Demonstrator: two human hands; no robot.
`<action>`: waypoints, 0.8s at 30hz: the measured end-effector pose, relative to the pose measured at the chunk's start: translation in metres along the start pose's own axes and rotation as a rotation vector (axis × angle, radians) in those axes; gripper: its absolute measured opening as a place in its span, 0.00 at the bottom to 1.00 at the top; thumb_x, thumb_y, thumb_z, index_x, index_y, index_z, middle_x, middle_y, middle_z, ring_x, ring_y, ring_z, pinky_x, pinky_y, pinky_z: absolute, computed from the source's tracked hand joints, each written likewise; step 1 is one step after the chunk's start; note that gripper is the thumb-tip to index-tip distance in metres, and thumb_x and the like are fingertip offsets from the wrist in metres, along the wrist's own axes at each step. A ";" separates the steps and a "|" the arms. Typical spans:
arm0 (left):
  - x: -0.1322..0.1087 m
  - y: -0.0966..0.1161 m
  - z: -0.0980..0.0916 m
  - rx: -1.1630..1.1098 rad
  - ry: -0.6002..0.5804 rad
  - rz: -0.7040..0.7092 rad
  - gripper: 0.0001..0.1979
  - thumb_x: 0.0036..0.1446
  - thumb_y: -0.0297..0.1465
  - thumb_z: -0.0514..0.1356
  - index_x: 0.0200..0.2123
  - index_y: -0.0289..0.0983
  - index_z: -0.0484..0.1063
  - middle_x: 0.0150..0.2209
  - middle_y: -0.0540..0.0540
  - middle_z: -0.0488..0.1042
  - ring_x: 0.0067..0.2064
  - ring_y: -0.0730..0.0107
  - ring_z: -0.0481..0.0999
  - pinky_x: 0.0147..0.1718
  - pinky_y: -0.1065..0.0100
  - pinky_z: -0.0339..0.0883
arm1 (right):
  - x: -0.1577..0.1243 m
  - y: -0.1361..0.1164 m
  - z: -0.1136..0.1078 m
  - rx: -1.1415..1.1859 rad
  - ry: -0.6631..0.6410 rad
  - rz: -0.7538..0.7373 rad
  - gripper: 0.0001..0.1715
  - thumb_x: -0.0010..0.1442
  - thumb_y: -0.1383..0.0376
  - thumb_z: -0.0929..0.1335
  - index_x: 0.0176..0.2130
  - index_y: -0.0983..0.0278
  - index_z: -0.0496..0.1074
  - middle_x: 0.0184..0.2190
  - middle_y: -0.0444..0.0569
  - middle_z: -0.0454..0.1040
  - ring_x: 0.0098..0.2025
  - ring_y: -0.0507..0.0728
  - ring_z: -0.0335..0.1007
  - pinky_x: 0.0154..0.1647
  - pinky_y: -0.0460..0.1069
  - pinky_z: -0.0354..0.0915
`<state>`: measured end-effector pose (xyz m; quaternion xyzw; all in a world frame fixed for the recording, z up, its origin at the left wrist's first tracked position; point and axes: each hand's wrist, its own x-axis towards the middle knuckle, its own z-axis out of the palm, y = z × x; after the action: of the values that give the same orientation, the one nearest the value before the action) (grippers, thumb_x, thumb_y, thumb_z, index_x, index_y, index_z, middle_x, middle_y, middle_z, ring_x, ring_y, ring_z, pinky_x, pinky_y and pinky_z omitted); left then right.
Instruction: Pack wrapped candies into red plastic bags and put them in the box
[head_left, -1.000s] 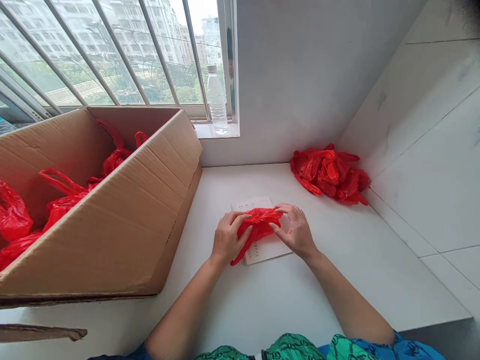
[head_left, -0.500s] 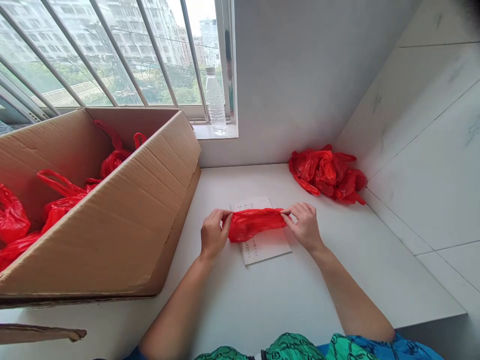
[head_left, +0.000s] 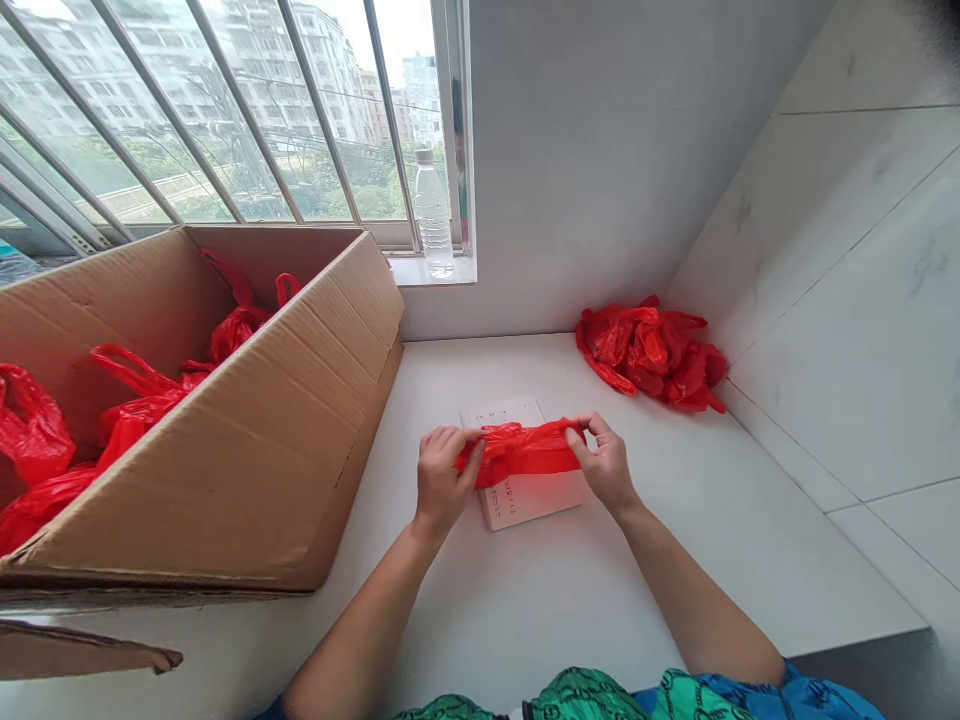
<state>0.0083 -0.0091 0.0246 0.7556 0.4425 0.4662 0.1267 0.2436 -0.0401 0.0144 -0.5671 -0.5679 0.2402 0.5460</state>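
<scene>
Between my two hands a red plastic bag (head_left: 529, 453) is stretched sideways in a narrow folded strip. My left hand (head_left: 448, 472) pinches its left end between thumb and fingers. The right end is gripped by my right hand (head_left: 604, 460), thumb below and fingers above. Beneath the bag lies a white booklet (head_left: 535, 503) with printed characters, its middle covered by the red plastic. Whether the bag touches the booklet I cannot tell.
At left stands a large open cardboard box (head_left: 247, 470) holding several red bags (head_left: 142, 415). A crumpled heap of red bags (head_left: 651, 352) lies by the wall at back right. A clear bottle (head_left: 433, 215) stands on the windowsill. A cardboard flap (head_left: 82, 652) juts in at lower left.
My left hand has shifted slightly right, its fingers now further over the bag. The red strip looks more gathered along its top, and my right hand's grip has turned slightly.
</scene>
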 end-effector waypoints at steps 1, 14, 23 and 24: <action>0.002 -0.001 -0.004 -0.108 0.086 -0.112 0.08 0.66 0.35 0.57 0.38 0.40 0.73 0.33 0.49 0.75 0.38 0.66 0.73 0.44 0.63 0.64 | 0.003 0.002 -0.005 0.109 0.066 0.072 0.11 0.65 0.55 0.65 0.37 0.60 0.69 0.33 0.44 0.72 0.36 0.56 0.68 0.39 0.52 0.65; -0.006 0.038 -0.036 -0.518 0.101 0.065 0.02 0.62 0.29 0.59 0.36 0.39 0.71 0.39 0.46 0.68 0.43 0.65 0.72 0.45 0.62 0.68 | -0.020 -0.081 -0.012 -0.083 -0.054 -0.762 0.13 0.63 0.68 0.66 0.48 0.58 0.70 0.40 0.50 0.75 0.42 0.58 0.73 0.41 0.54 0.70; -0.023 0.042 -0.045 -0.544 0.094 -0.091 0.06 0.58 0.31 0.56 0.28 0.39 0.64 0.39 0.43 0.70 0.45 0.59 0.72 0.46 0.56 0.71 | -0.007 -0.060 0.023 -0.615 -0.448 -0.397 0.15 0.71 0.59 0.59 0.37 0.61 0.70 0.30 0.48 0.74 0.30 0.56 0.69 0.29 0.49 0.59; -0.024 0.041 -0.045 -0.580 0.090 -0.110 0.06 0.58 0.31 0.55 0.28 0.39 0.63 0.39 0.43 0.71 0.45 0.59 0.72 0.47 0.55 0.71 | -0.005 -0.058 0.020 -0.637 -0.452 -0.339 0.11 0.68 0.57 0.63 0.40 0.61 0.69 0.32 0.49 0.74 0.32 0.57 0.70 0.27 0.49 0.58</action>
<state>-0.0101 -0.0609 0.0590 0.6411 0.3363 0.5988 0.3425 0.2024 -0.0516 0.0593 -0.5393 -0.8043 0.0781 0.2372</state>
